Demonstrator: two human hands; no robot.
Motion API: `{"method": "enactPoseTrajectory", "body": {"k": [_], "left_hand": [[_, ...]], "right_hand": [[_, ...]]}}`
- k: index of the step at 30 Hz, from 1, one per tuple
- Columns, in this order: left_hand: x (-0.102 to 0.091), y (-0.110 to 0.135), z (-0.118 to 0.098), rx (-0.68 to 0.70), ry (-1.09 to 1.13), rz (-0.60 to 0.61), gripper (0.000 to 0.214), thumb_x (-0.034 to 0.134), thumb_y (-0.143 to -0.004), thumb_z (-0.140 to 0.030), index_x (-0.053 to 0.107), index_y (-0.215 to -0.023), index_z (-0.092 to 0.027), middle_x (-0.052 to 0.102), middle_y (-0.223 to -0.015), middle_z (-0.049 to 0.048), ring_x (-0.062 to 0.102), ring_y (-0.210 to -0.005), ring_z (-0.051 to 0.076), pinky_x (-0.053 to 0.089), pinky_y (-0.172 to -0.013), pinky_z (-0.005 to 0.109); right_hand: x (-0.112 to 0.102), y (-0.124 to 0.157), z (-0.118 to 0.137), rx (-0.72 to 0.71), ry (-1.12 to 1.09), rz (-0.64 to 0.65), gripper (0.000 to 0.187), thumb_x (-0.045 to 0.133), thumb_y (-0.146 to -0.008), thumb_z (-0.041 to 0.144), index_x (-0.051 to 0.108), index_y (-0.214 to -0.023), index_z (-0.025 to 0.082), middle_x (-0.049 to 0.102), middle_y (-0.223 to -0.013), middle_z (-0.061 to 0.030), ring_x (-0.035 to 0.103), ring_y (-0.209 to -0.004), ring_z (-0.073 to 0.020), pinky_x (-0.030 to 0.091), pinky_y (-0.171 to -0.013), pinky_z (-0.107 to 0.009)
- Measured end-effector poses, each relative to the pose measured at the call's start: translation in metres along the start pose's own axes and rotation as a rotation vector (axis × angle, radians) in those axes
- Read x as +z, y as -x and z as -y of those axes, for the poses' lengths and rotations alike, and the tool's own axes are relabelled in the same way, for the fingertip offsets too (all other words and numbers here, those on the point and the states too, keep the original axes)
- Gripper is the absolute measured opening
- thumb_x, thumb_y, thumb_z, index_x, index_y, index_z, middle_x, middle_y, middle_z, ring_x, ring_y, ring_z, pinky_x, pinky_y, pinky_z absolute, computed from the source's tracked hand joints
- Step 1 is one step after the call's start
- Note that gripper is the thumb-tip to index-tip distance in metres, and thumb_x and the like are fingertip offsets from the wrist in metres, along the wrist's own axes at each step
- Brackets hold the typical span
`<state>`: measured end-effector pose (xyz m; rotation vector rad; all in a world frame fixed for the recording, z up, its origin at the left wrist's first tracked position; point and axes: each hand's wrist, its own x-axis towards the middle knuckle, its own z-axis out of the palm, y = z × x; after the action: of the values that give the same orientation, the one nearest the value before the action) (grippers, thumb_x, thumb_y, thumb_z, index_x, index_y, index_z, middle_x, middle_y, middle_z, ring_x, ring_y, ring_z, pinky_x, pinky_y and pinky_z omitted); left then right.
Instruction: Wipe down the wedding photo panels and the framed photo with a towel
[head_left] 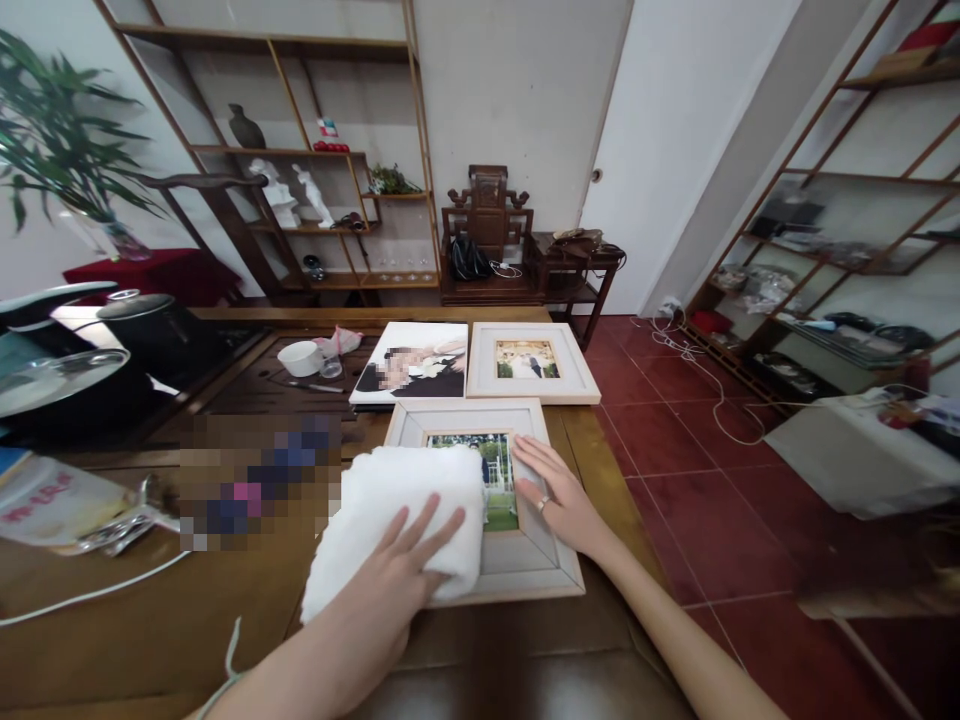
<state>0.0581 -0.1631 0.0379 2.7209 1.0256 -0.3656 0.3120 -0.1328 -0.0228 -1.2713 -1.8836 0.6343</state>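
A white towel (390,510), folded into a thick pad, covers the left part of a pale picture frame (547,560) at the table's front. My left hand (409,560) presses on the towel from above, its fingers spread out. On the frame's right side lies my right hand (551,490), open and flat, with fingertips near the inner edge and a ring on one finger. The photo (501,490) in the frame shows greenery and a lawn; its left part is hidden under the towel.
Behind stand a second framed photo (525,358) and a photo panel (412,362). On the wooden table (150,620) at left are a pot (67,385), a kettle (161,325), a white cup (300,357) and a plastic bag (60,500). Red floor tiles (675,470) begin past the right edge.
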Motion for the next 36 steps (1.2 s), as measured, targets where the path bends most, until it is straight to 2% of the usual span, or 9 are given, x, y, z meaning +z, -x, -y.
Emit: {"method": "enactPoseTrajectory", "body": {"k": [6,12,17,22,26,29,32,34,36], "left_hand": [[0.016,-0.022,-0.015,0.075,0.017,-0.107,0.058,0.051,-0.063,-0.001,0.062,-0.114,-0.024,0.011,-0.153,0.0031,0.001,-0.138,0.036,0.012,-0.109,0.059],[0.022,-0.052,-0.029,0.130,0.018,-0.224,0.051,0.053,-0.073,-0.006,0.058,-0.121,-0.023,0.009,-0.153,0.0056,0.003,-0.138,0.037,0.014,-0.109,0.060],[0.029,-0.052,-0.029,0.103,-0.097,-0.248,0.024,0.056,-0.082,-0.018,0.070,-0.101,-0.019,0.022,-0.150,0.0077,0.017,-0.134,0.045,0.024,-0.103,0.066],[0.022,-0.029,-0.004,-0.010,-0.131,-0.174,0.018,0.060,-0.081,-0.016,0.073,-0.091,-0.023,0.035,-0.145,0.0040,0.028,-0.131,0.043,0.030,-0.101,0.066],[0.003,-0.018,0.021,-0.094,-0.101,-0.161,0.032,0.054,-0.076,-0.001,0.073,-0.088,-0.024,0.034,-0.145,0.0011,0.028,-0.133,0.036,0.027,-0.105,0.061],[-0.014,-0.020,0.042,-0.154,-0.108,-0.258,0.049,0.043,-0.071,0.008,0.069,-0.101,-0.020,0.030,-0.147,0.0041,0.027,-0.135,0.033,0.028,-0.106,0.056],[-0.028,-0.033,0.066,-0.213,-0.141,-0.420,0.058,0.040,-0.063,0.011,0.062,-0.112,-0.012,0.023,-0.150,0.0107,0.018,-0.137,0.034,0.028,-0.107,0.055],[-0.031,-0.046,0.078,-0.264,-0.174,-0.526,0.059,0.039,-0.063,0.010,0.061,-0.113,-0.010,0.021,-0.150,0.0126,0.010,-0.138,0.036,0.024,-0.106,0.059],[-0.027,-0.059,0.084,-0.262,-0.196,-0.534,0.062,0.037,-0.064,0.011,0.060,-0.116,-0.012,0.022,-0.150,0.0125,0.009,-0.138,0.038,0.024,-0.104,0.063]], "right_hand": [[0.005,-0.002,0.000,-0.020,0.070,-0.003,0.045,0.048,-0.089,0.029,0.045,-0.134,0.027,0.044,-0.140,-0.0043,0.035,-0.133,-0.0235,0.028,-0.110,-0.052],[0.008,0.003,-0.009,0.044,-0.065,-0.084,0.043,0.035,-0.095,0.033,0.037,-0.138,0.029,0.037,-0.145,-0.0015,0.029,-0.135,-0.0207,0.022,-0.113,-0.049],[0.007,0.004,-0.010,0.046,-0.070,-0.070,0.043,0.038,-0.094,0.030,0.040,-0.137,0.029,0.038,-0.145,-0.0017,0.029,-0.136,-0.0198,0.022,-0.114,-0.047],[0.006,0.005,-0.010,0.014,-0.060,-0.052,0.046,0.039,-0.091,0.019,0.042,-0.136,0.030,0.038,-0.144,-0.0006,0.028,-0.136,-0.0196,0.021,-0.114,-0.050],[0.006,0.005,-0.011,0.027,-0.058,-0.035,0.053,0.035,-0.087,0.010,0.042,-0.135,0.030,0.037,-0.145,0.0010,0.026,-0.137,-0.0185,0.019,-0.114,-0.050],[0.005,0.006,-0.011,0.023,-0.047,-0.023,0.055,0.033,-0.085,0.008,0.042,-0.135,0.029,0.036,-0.145,0.0010,0.025,-0.137,-0.0186,0.018,-0.114,-0.050],[0.005,0.006,-0.010,0.007,-0.043,-0.017,0.054,0.034,-0.086,0.009,0.042,-0.136,0.029,0.035,-0.146,0.0007,0.024,-0.138,-0.0193,0.018,-0.114,-0.050],[0.004,0.006,-0.009,0.018,-0.044,-0.020,0.051,0.034,-0.088,0.012,0.043,-0.135,0.029,0.036,-0.145,0.0002,0.025,-0.137,-0.0199,0.019,-0.114,-0.050],[0.004,0.006,-0.008,0.045,-0.042,-0.024,0.046,0.036,-0.091,0.018,0.044,-0.135,0.029,0.037,-0.145,-0.0004,0.026,-0.137,-0.0207,0.020,-0.113,-0.050]]}}
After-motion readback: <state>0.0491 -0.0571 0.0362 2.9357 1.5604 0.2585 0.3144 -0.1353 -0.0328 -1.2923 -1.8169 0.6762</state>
